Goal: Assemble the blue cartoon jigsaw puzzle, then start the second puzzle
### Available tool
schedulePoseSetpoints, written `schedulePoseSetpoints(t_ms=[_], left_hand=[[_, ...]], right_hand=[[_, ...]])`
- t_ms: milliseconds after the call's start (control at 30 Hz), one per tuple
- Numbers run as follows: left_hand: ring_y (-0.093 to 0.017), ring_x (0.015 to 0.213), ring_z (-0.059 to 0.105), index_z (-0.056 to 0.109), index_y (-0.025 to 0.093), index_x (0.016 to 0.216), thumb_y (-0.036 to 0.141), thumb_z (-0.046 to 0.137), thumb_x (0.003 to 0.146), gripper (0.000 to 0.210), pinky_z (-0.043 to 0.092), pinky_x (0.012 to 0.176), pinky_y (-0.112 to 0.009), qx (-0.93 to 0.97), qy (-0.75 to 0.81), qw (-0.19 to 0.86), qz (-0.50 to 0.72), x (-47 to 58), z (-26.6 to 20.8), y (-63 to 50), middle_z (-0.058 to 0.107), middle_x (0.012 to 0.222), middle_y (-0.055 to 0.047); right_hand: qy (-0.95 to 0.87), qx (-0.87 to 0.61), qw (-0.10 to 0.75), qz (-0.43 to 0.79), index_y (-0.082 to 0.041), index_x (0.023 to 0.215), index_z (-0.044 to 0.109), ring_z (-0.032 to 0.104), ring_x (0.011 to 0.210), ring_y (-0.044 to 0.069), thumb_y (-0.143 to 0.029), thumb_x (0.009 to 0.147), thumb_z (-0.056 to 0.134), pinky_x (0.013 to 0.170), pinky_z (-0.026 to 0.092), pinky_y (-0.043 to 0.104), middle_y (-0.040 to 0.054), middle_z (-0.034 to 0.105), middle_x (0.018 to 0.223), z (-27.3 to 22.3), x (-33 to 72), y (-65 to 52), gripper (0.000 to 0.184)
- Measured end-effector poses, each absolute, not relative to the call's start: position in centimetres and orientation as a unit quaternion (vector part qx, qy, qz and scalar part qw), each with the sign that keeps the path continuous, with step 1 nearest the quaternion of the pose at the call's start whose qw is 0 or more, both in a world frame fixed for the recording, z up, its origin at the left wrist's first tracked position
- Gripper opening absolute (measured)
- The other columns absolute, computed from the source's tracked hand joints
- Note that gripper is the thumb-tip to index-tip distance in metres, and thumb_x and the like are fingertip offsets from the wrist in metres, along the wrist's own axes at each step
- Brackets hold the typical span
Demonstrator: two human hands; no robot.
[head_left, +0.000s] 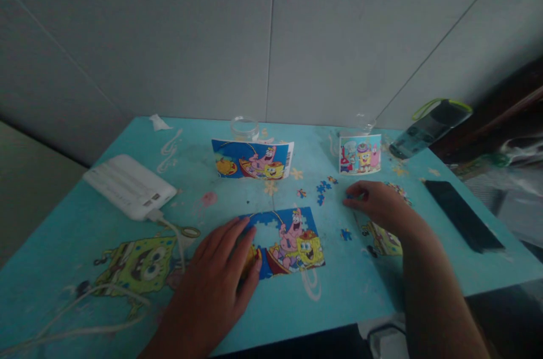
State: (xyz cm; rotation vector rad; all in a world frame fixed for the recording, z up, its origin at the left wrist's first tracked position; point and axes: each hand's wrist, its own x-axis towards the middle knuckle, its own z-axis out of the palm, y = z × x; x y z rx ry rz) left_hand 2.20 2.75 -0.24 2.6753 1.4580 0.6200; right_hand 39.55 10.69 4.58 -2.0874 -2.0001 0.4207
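A partly assembled cardboard jigsaw puzzle with a blue ground, a pink starfish figure and a yellow square figure (292, 251) lies on a pale turquoise bench with printed cartoon patterns (271, 314). Bare bench shows through a gap in its upper left part.

The left hand (231, 254) lies over the puzzle's left edge, fingers extended and close together, thumb a little apart, gripping nothing visible. The right hand (365, 196) is right of the puzzle, fingers curled toward the thumb with a narrow gap between; whether it pinches a piece I cannot tell.

A cluster of small blue jigsaw pieces (322, 190) lies between the right hand and a single multicoloured piece (301, 193). Another loose blue piece (345, 234) sits just right of the puzzle. More multicoloured pieces (399, 192) show beyond the right wrist.

Behind the puzzle stands a wide picture card with the same scene (254, 160), in front of a clear round plastic container (245, 128). A smaller light-blue picture card with several cartoon figures (360, 155) stands farther right. A black flat rectangular object (462, 216) lies near the bench's right edge.
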Motion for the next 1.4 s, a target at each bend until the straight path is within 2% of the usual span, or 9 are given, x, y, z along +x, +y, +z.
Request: schedulePoseSetpoints(t_ms=[300, 533, 633, 733, 933, 1100, 1267, 1400], left_hand=[[-0.031, 0.135, 0.048, 0.053, 0.013, 0.138, 0.029, 0.055, 0.096, 0.045, 0.047, 0.110, -0.053, 0.859, 0.472, 0.023, 0.197, 2.6, 0.4, 2.7, 0.052, 0.146, -0.015], [-0.030, 0.136, 0.047, 0.054, 0.015, 0.138, 0.028, 0.055, 0.097, 0.044, 0.046, 0.112, -0.052, 0.854, 0.481, 0.037, 0.197, 2.5, 0.5, 2.5, 0.052, 0.146, -0.014], [-0.030, 0.137, 0.047, 0.052, 0.015, 0.140, 0.029, 0.054, 0.097, 0.045, 0.045, 0.112, -0.052, 0.852, 0.482, 0.047, 0.201, 2.6, 0.7, 2.5, 0.051, 0.147, -0.015], [-0.031, 0.137, 0.046, 0.052, 0.015, 0.141, 0.029, 0.054, 0.097, 0.046, 0.044, 0.113, -0.052, 0.850, 0.484, 0.054, 0.200, 2.7, 0.8, 2.5, 0.051, 0.147, -0.014], [-0.030, 0.138, 0.045, 0.053, 0.015, 0.140, 0.029, 0.053, 0.098, 0.045, 0.043, 0.114, -0.051, 0.849, 0.486, 0.059, 0.196, 2.7, 0.8, 2.5, 0.051, 0.147, -0.015], [-0.030, 0.138, 0.044, 0.054, 0.014, 0.139, 0.029, 0.053, 0.098, 0.044, 0.041, 0.115, -0.052, 0.850, 0.489, 0.061, 0.188, 2.7, 0.9, 2.5, 0.051, 0.147, -0.015], [-0.031, 0.138, 0.045, 0.054, 0.015, 0.139, 0.029, 0.053, 0.098, 0.043, 0.042, 0.115, -0.053, 0.849, 0.488, 0.066, 0.192, 2.7, 0.9, 2.5, 0.051, 0.147, -0.014], [-0.031, 0.138, 0.045, 0.054, 0.016, 0.139, 0.029, 0.054, 0.097, 0.044, 0.042, 0.114, -0.053, 0.848, 0.488, 0.067, 0.195, 2.7, 0.9, 2.5, 0.052, 0.147, -0.014]], right_hand=[[-0.667, -0.718, 0.105, 0.170, -0.020, 0.098, 0.077, 0.068, 0.070, 0.021, -0.041, 0.079, 0.073, 0.063, 0.050, 0.033, 0.0061, 0.075, 0.083, 3.8, 40.3, 11.3, 0.029], [-0.657, -0.716, 0.104, 0.209, -0.023, 0.089, 0.081, 0.072, 0.073, 0.025, -0.043, 0.083, 0.070, 0.067, 0.054, 0.036, 0.0069, 0.078, 0.085, 4.6, 40.6, 11.1, 0.023], [-0.667, -0.697, 0.130, 0.227, -0.024, 0.087, 0.080, 0.072, 0.076, 0.024, -0.044, 0.086, 0.069, 0.071, 0.055, 0.035, 0.0062, 0.078, 0.087, 5.4, 39.1, 10.9, 0.023], [-0.689, -0.635, 0.170, 0.306, -0.024, 0.089, 0.078, 0.072, 0.081, 0.022, -0.045, 0.089, 0.067, 0.072, 0.056, 0.031, 0.0065, 0.078, 0.091, 6.1, 36.1, 10.3, 0.024], [-0.700, -0.545, 0.181, 0.424, -0.024, 0.093, 0.077, 0.069, 0.073, 0.017, -0.037, 0.089, 0.068, 0.066, 0.056, 0.027, 0.0010, 0.077, 0.085, 5.6, 29.2, 8.5, 0.016], [-0.726, -0.514, 0.170, 0.425, -0.026, 0.101, 0.080, 0.070, 0.074, 0.016, -0.033, 0.094, 0.063, 0.069, 0.056, 0.028, 0.0001, 0.079, 0.091, 4.7, 27.0, 7.3, 0.020], [-0.746, -0.507, 0.155, 0.402, -0.025, 0.101, 0.080, 0.067, 0.066, 0.015, -0.039, 0.098, 0.057, 0.059, 0.054, 0.026, -0.0005, 0.077, 0.082, 4.7, 27.8, 7.3, 0.027], [-0.754, -0.530, 0.180, 0.344, -0.025, 0.106, 0.078, 0.069, 0.073, 0.017, -0.033, 0.095, 0.062, 0.065, 0.055, 0.028, 0.0023, 0.078, 0.089, 4.8, 28.4, 7.9, 0.021]])
